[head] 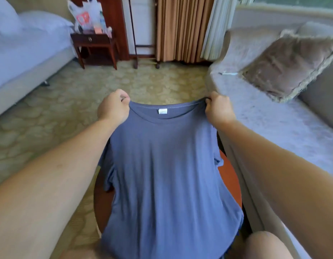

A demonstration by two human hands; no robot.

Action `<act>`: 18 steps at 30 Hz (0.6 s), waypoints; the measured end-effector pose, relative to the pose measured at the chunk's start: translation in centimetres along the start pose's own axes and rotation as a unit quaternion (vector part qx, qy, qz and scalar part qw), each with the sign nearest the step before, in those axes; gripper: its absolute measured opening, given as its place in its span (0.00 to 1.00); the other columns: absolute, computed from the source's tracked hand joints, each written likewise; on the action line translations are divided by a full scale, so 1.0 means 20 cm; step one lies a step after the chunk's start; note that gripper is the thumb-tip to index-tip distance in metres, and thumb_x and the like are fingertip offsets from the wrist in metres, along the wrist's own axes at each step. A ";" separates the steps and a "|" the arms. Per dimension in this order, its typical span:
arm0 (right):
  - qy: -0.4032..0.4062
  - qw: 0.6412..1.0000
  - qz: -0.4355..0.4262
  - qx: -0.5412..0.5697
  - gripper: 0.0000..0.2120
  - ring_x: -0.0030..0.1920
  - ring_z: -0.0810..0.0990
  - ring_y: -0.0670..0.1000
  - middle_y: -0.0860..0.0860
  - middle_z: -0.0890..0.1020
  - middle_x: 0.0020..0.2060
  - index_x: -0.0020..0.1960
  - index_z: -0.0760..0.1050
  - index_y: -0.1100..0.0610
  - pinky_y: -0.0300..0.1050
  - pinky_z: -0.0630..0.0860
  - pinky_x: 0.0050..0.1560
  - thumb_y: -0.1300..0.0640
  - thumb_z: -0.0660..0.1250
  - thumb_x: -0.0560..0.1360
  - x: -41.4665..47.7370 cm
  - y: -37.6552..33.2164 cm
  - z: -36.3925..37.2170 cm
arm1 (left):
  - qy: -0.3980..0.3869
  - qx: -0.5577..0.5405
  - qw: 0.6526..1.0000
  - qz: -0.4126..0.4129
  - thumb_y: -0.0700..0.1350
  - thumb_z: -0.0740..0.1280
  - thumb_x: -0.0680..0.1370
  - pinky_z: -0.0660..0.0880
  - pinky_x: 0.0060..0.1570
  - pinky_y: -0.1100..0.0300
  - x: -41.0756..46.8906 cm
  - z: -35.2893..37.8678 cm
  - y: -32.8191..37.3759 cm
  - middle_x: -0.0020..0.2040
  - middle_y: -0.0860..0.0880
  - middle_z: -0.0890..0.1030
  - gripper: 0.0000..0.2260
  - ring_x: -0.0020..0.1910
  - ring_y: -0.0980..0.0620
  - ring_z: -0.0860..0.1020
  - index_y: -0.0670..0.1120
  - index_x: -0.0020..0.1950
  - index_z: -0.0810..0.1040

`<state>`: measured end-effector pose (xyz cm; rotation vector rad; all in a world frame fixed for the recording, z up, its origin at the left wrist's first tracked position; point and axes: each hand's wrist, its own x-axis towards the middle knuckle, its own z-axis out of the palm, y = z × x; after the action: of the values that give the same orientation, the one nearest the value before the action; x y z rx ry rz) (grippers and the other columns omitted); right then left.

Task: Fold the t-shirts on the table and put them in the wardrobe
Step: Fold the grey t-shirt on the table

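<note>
A: Where's the t-shirt (167, 174)?
B: It's hanging over the round worktop (231, 176), both arms reaching fwd.
A: Fingers?
B: L hand (113, 111) & R hand (217, 109) are pinching its shoulders beside the collar, fingers curling tight.

Blue t-shirt (165, 165), held up, seemingly unfolded

L hand (113, 107) + R hand (218, 107) grip blue t-shirt (162, 174) shoulders | over table (231, 180)
</note>
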<state>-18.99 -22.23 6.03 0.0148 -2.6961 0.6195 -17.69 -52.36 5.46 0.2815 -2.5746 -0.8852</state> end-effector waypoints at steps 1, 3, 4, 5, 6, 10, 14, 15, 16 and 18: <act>-0.010 1.000 0.007 -0.005 0.10 0.52 0.77 0.69 0.68 0.79 0.50 0.53 0.73 0.65 0.55 0.72 0.47 0.59 0.58 0.80 0.06 0.01 0.08 | -0.009 0.000 1.000 -0.009 0.43 0.62 0.80 0.75 0.54 0.49 0.06 0.09 -0.04 0.52 0.45 0.82 0.06 0.53 0.41 0.78 0.48 0.51 0.78; -0.027 0.999 0.025 -0.014 0.11 0.54 0.77 0.68 0.67 0.79 0.52 0.55 0.74 0.65 0.54 0.71 0.48 0.59 0.59 0.80 0.14 0.04 0.24 | -0.024 0.003 0.999 -0.029 0.42 0.62 0.79 0.75 0.55 0.48 0.15 0.27 -0.15 0.52 0.42 0.82 0.06 0.53 0.40 0.79 0.47 0.50 0.79; -0.037 0.998 0.037 -0.020 0.11 0.55 0.77 0.67 0.67 0.79 0.53 0.56 0.75 0.65 0.53 0.71 0.49 0.59 0.59 0.80 0.17 0.06 0.32 | -0.031 0.013 0.999 -0.041 0.43 0.61 0.79 0.75 0.55 0.48 0.18 0.35 -0.20 0.52 0.42 0.82 0.06 0.53 0.39 0.79 0.47 0.50 0.79; -0.048 0.997 0.047 -0.027 0.12 0.55 0.77 0.66 0.66 0.79 0.54 0.56 0.75 0.65 0.52 0.71 0.50 0.58 0.59 0.80 0.18 0.08 0.40 | -0.038 0.030 0.997 -0.054 0.44 0.61 0.79 0.75 0.55 0.49 0.19 0.43 -0.25 0.53 0.42 0.82 0.07 0.54 0.39 0.79 0.47 0.51 0.79; -0.060 0.996 0.055 -0.031 0.12 0.56 0.77 0.66 0.66 0.79 0.55 0.56 0.75 0.65 0.51 0.71 0.50 0.58 0.60 0.80 0.17 0.11 0.47 | -0.044 0.058 0.995 -0.068 0.45 0.61 0.80 0.74 0.56 0.50 0.19 0.49 -0.29 0.55 0.42 0.82 0.08 0.57 0.38 0.78 0.47 0.55 0.79; -0.130 0.990 0.048 0.019 0.27 0.71 0.66 0.63 0.64 0.60 0.75 0.75 0.57 0.67 0.51 0.63 0.68 0.56 0.59 0.81 -0.02 0.23 0.73 | -0.093 0.146 0.981 -0.085 0.59 0.60 0.80 0.58 0.72 0.44 0.08 0.65 -0.39 0.76 0.42 0.64 0.29 0.74 0.38 0.61 0.47 0.77 0.60; -0.150 0.988 0.016 -0.013 0.31 0.78 0.50 0.56 0.58 0.48 0.79 0.79 0.50 0.62 0.59 0.50 0.75 0.53 0.58 0.81 -0.32 0.23 0.79 | -0.092 0.132 0.987 -0.028 0.58 0.61 0.80 0.50 0.73 0.42 -0.21 0.68 -0.36 0.80 0.43 0.53 0.30 0.76 0.38 0.54 0.47 0.79 0.58; -0.163 0.987 0.007 -0.015 0.30 0.79 0.49 0.55 0.57 0.50 0.79 0.78 0.52 0.61 0.60 0.49 0.75 0.52 0.58 0.81 -0.41 0.21 0.78 | -0.085 0.123 0.989 0.008 0.57 0.61 0.80 0.53 0.73 0.41 -0.30 0.68 -0.35 0.78 0.42 0.58 0.29 0.75 0.37 0.57 0.46 0.77 0.61; -0.186 0.982 -0.001 -0.013 0.29 0.79 0.47 0.55 0.57 0.50 0.79 0.78 0.54 0.60 0.61 0.48 0.75 0.50 0.58 0.82 -0.49 0.18 0.77 | -0.084 0.123 0.988 0.041 0.57 0.61 0.79 0.56 0.71 0.39 -0.39 0.67 -0.35 0.75 0.40 0.62 0.28 0.73 0.36 0.60 0.45 0.75 0.64; -0.246 0.969 -0.020 -0.025 0.30 0.79 0.43 0.55 0.55 0.48 0.79 0.79 0.54 0.57 0.61 0.44 0.76 0.45 0.55 0.82 -0.67 0.16 0.75 | -0.121 0.144 0.980 0.064 0.58 0.59 0.79 0.57 0.70 0.37 -0.57 0.66 -0.34 0.74 0.40 0.64 0.27 0.73 0.37 0.61 0.44 0.74 0.66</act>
<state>-12.08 -26.77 -12.70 0.2385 -3.1767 0.5993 -12.89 -46.93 -11.78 0.0894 -2.9101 -0.5267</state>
